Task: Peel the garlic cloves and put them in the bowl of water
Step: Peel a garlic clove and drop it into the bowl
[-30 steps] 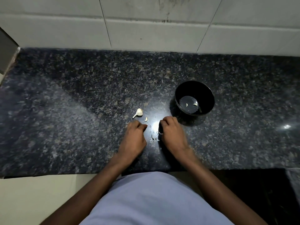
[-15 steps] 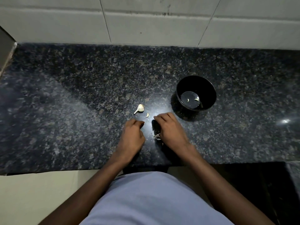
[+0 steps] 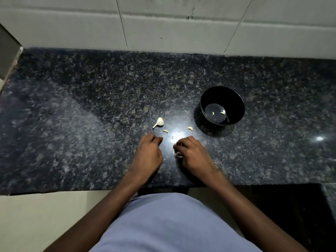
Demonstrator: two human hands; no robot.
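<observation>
A black bowl [image 3: 236, 99] of water stands on the dark granite counter [image 3: 91, 115] with two peeled cloves [image 3: 222, 112] in it. Left of it lie a garlic bulb piece with a stem [image 3: 160, 122], a small clove [image 3: 165, 131] and another clove [image 3: 189, 128]. My left hand [image 3: 148, 155] rests on the counter below the small clove, fingers curled, nothing visible in it. My right hand [image 3: 193, 154] is beside it with curled fingers. White garlic peel [image 3: 176, 153] shows at its thumb side; whether the hand grips it is hidden.
A tiled wall [image 3: 163, 24] runs along the back of the counter. The counter's front edge is just below my wrists. A grey block [image 3: 8, 55] stands at the far left corner.
My right hand has drawn back toward me from near the bowl, and a clove now shows on the counter where its fingertips were. My left hand has barely moved.
</observation>
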